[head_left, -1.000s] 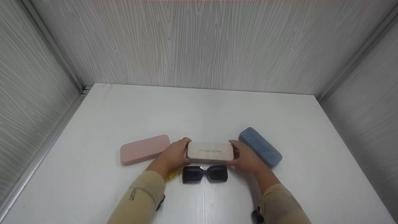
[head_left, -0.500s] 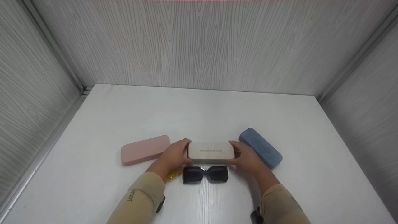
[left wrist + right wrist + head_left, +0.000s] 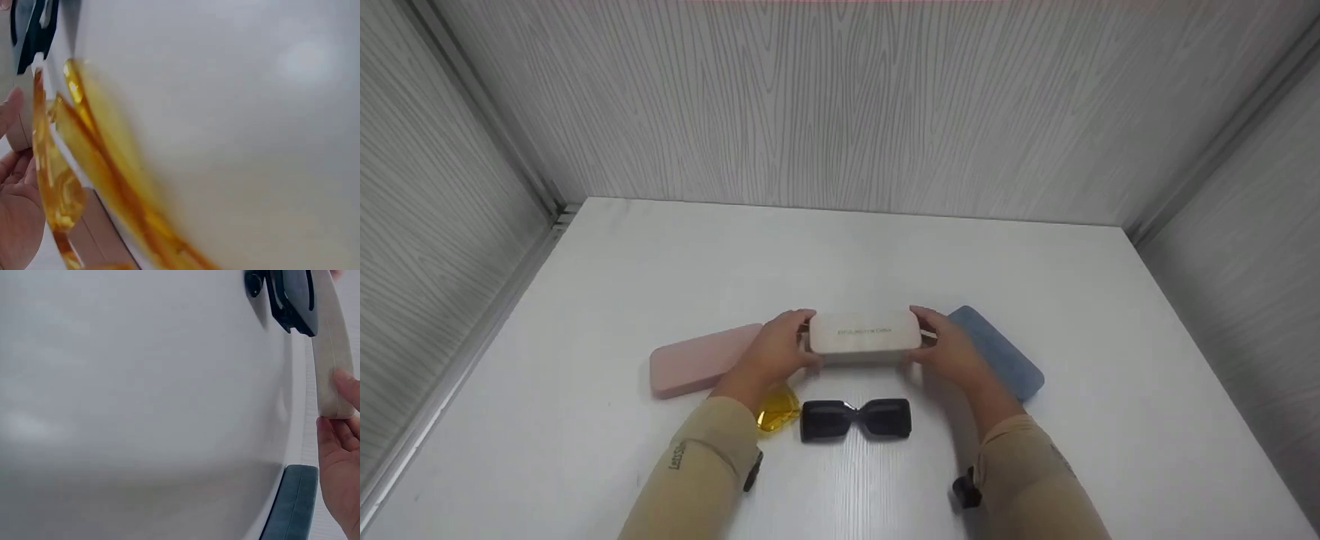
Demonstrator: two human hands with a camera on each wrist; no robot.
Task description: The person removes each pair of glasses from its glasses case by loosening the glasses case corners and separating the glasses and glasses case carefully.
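Note:
A cream glasses case with small print on its lid is held by its two ends between my hands. My left hand grips the left end, thumb at the near side and fingers at the far side. On the other end, my right hand has the same grip; the right wrist view shows its thumb on the case. The lid looks closed. Black sunglasses lie on the near side of the case, apart from it. Yellow-tinted glasses lie beside my left wrist, partly covered by it, and loom large in the left wrist view.
A pink glasses case lies at the left, partly behind my left hand. At the right, a blue glasses case lies slanted, partly hidden by my right hand. Wood-grain panels border the white table at the back and sides.
Both hands have moved the cream case toward the back of the table, widening its distance from the black sunglasses. More of the yellow glasses shows. The other cases stay put.

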